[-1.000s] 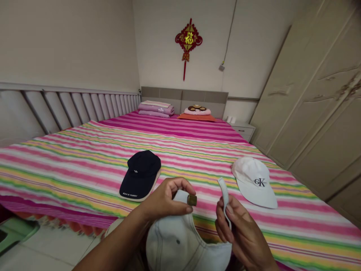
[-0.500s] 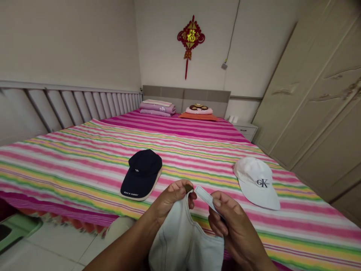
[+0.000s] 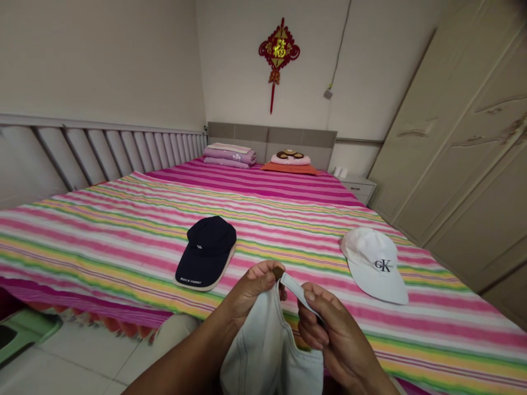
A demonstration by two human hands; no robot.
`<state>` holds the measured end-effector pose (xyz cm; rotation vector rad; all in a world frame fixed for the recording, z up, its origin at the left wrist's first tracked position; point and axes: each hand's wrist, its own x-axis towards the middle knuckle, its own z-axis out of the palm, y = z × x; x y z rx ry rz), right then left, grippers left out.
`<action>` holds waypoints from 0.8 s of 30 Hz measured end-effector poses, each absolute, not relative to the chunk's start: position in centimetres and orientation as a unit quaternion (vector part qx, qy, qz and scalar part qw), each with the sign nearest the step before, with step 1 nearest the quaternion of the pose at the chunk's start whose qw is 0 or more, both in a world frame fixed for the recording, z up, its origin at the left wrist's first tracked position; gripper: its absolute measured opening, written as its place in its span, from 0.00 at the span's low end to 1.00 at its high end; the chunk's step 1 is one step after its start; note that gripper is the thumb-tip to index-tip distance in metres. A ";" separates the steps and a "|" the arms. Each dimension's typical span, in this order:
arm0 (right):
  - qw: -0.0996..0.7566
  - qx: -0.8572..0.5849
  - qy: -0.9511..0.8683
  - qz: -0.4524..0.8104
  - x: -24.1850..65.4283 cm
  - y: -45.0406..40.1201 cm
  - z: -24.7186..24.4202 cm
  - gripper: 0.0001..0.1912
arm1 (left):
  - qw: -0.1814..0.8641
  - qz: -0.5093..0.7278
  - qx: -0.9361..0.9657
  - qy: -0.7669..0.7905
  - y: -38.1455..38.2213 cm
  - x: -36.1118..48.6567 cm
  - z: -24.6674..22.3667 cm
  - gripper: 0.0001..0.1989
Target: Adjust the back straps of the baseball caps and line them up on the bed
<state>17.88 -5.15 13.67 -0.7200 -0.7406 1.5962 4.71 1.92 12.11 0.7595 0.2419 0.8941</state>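
A pale blue-white cap (image 3: 263, 340) hangs between my hands at the bottom middle, its back opening facing up. My left hand (image 3: 257, 288) pinches the cap's edge at a small brown-gold buckle (image 3: 278, 272). Between the thumb and fingers of my right hand (image 3: 329, 323) is the cap's adjusting strap (image 3: 297, 289), whose tip meets the buckle. Whether the tip has entered the buckle I cannot tell. On the bed ahead lie a navy cap (image 3: 208, 249) to the left and a white cap (image 3: 374, 263) with dark letters to the right.
The bed (image 3: 288, 230) has a striped sheet. Folded bedding (image 3: 230, 156) and a pink pillow (image 3: 290, 159) lie by the headboard (image 3: 272, 140). A green stool (image 3: 31, 332) stands at lower left, a wardrobe (image 3: 461, 164) along the right, a nightstand (image 3: 359, 187) beyond the bed.
My right hand has moved slightly left, bringing the strap's tip from apart to against the buckle. My left hand keeps its hold there.
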 end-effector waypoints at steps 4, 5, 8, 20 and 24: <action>0.579 -0.314 -0.315 0.683 17.9 -5.1 13.5 0.12 | 0.825 0.424 0.355 0.113 1.9 4.7 12.1 0.16; 0.579 -0.314 -0.314 0.683 17.9 -5.1 13.4 0.12 | 0.825 0.424 0.355 0.115 1.8 4.7 12.1 0.16; 0.579 -0.317 -0.315 0.681 17.9 -5.0 13.3 0.13 | 0.825 0.425 0.354 0.119 1.8 4.8 12.0 0.16; 0.576 -0.383 -0.352 0.631 17.7 -5.4 13.0 0.14 | 0.779 0.450 0.401 0.176 1.1 4.6 13.2 0.16; 0.549 -0.431 -0.433 0.570 18.7 -5.2 13.5 0.14 | 0.767 0.451 0.421 0.177 0.8 4.5 13.6 0.14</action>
